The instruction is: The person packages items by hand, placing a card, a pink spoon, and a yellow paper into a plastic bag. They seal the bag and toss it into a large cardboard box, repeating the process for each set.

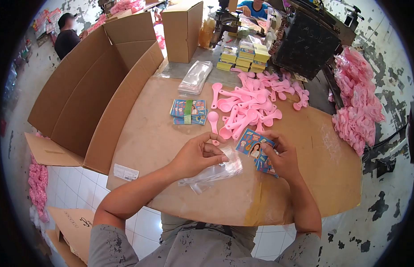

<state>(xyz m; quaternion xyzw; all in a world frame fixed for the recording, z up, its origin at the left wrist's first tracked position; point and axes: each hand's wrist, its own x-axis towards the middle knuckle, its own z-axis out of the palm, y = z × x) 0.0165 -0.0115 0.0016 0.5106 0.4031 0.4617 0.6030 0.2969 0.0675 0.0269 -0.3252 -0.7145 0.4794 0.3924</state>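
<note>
Both hands closed: left hand (199, 155) pinches clear bags (216, 171), right hand (282, 156) cards (255, 147).

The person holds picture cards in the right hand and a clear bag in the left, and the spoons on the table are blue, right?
Almost. The head view shows the spoons are pink, not blue. The right hand does hold cards, and the left hand a clear bag.

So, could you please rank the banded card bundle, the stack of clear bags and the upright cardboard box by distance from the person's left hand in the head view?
From the left hand, nearest first:
1. Banded card bundle, just beyond it on the table.
2. Stack of clear bags, farther back.
3. Upright cardboard box, at the table's far edge.
</note>
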